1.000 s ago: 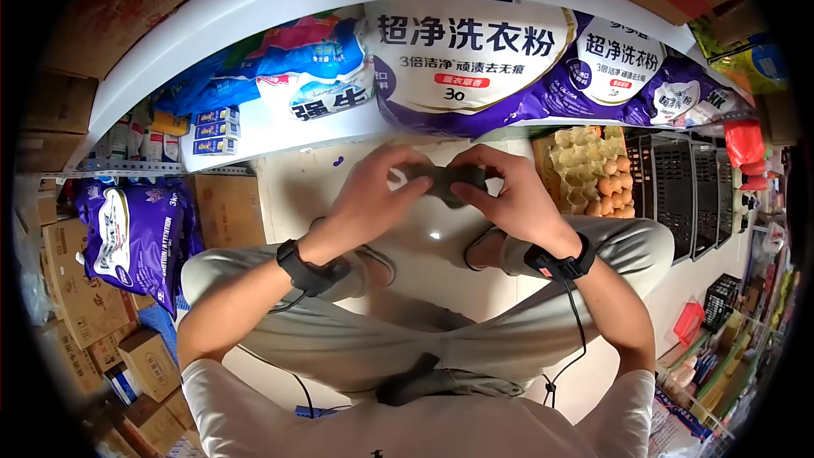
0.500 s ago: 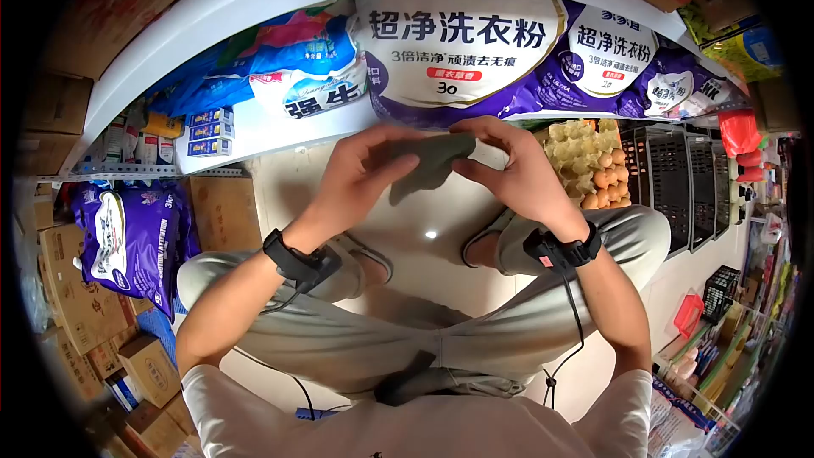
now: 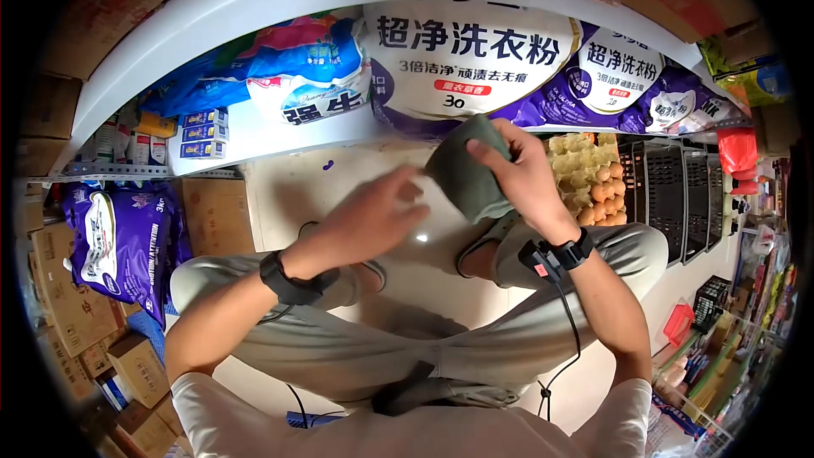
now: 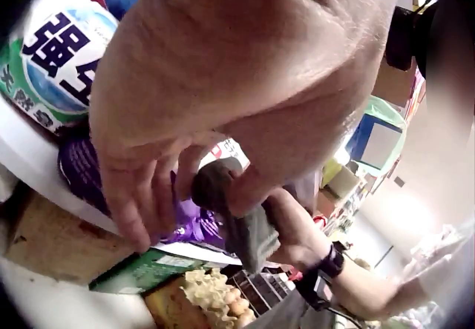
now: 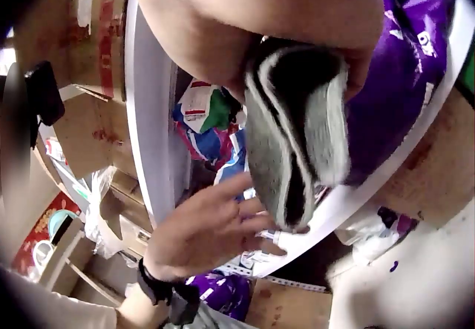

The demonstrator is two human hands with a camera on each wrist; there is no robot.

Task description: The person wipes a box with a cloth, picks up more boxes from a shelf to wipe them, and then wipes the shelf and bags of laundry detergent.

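A grey-green cloth, folded into several layers, is held up in front of the knees by the right hand. The right thumb lies across its near face, and the other fingers are behind it. In the right wrist view the folded layers of the cloth show edge-on. Just left of the cloth is the left hand, slightly blurred, its fingers loosely spread and holding nothing. From the left wrist, the left thumb overlaps the cloth.
Large laundry powder bags line the white shelf ahead. To the right are an egg tray with brown eggs and black crates. A purple bag and cardboard boxes stand at left.
Both hands had the cloth between them; now the left hand has let go and drawn back left. The cloth, folded and turned, has moved into the right hand alone.
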